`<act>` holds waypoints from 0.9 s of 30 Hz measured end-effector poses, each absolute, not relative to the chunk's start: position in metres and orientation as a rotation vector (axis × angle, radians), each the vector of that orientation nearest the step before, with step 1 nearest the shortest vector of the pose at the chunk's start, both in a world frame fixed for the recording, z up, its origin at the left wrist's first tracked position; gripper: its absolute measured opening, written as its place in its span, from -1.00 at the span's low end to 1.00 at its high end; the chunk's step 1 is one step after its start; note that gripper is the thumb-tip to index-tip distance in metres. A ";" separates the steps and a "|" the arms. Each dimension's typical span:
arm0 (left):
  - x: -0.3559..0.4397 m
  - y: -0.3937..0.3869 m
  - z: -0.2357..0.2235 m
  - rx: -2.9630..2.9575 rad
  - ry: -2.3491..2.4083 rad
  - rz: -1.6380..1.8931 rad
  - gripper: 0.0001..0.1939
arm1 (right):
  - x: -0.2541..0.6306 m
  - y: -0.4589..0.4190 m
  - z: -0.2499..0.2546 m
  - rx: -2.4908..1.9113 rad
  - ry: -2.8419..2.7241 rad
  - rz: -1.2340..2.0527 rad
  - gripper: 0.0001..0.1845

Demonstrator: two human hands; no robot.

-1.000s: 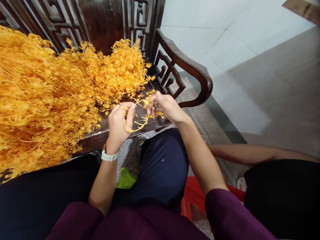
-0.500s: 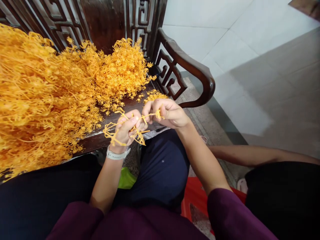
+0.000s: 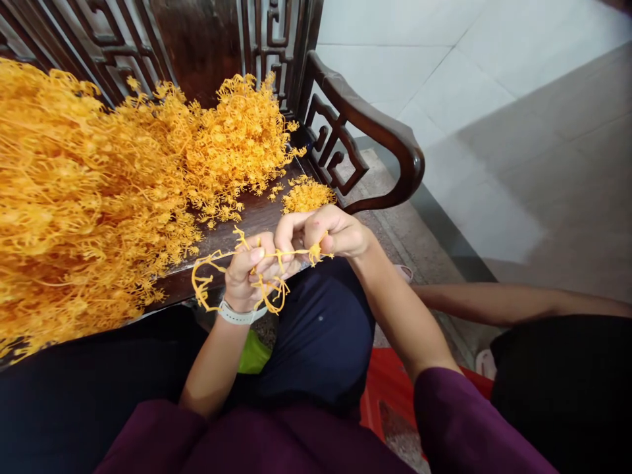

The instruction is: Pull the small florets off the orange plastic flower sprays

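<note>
Between thumb and fingers, my left hand pinches a thin yellow plastic flower stem, whose looping, branching ends hang around the wrist. Its other end runs straight across to my right hand, where the fingers pinch a small yellow flower piece on the stem. Both hands are close together above my knee, in front of the bench edge. A small heap of loose yellow flower heads lies just behind my right hand. To the left spreads a large pile of yellow plastic flower sprays.
A dark carved wooden bench carries the piles, with a curved armrest at its right end. At right another person's arm reaches in. A red plastic stool and a bright green item show below.
Both hands have shifted slightly down, the left one also a little rightward. The stem still stretches between them, and its loops have swung. The small heap shows more fully.
</note>
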State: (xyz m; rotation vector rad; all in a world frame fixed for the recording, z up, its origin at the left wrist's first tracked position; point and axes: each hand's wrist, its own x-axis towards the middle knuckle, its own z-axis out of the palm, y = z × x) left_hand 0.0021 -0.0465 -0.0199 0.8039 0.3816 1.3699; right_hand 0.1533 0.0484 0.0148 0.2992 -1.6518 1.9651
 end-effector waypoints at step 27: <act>-0.037 -0.013 -0.024 0.943 0.768 1.439 -0.70 | 0.223 0.128 -0.046 -1.391 -1.605 0.999 -0.65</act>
